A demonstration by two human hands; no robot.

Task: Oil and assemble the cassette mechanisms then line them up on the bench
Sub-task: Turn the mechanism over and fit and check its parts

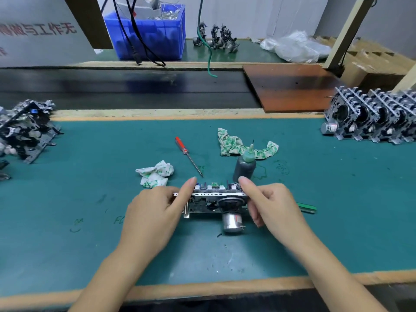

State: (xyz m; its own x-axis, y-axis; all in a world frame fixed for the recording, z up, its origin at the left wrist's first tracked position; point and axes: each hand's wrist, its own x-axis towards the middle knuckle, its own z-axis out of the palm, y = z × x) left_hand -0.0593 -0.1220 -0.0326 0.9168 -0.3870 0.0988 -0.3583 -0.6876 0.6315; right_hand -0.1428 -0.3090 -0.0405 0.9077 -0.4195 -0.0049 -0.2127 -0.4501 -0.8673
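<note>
Teal bench mat point(90, 199) ran wide. Row of grey metal cassette mechanisms point(371, 118) stood far right. Left hand point(155, 212) and right hand point(270, 206) pinched ends of metal cassette mechanism with silver motor point(216, 203), near centre. Dark oil bottle with green nozzle point(244, 165) just behind; red-handled screwdriver point(188, 157) lay left of it.

Both forearms bare, left hand point(155, 212) and right hand point(272, 206) ungloved

A pale grey wall panel point(42, 39) at the far left carries large red Chinese characters; the part in view reads roughly "与工作无", with one blurred character before it and the line cut off at the frame edge. Faint green pen scribbles on the teal counter mat point(90, 221) include marks resembling "FC", too smudged to read with certainty.
</note>
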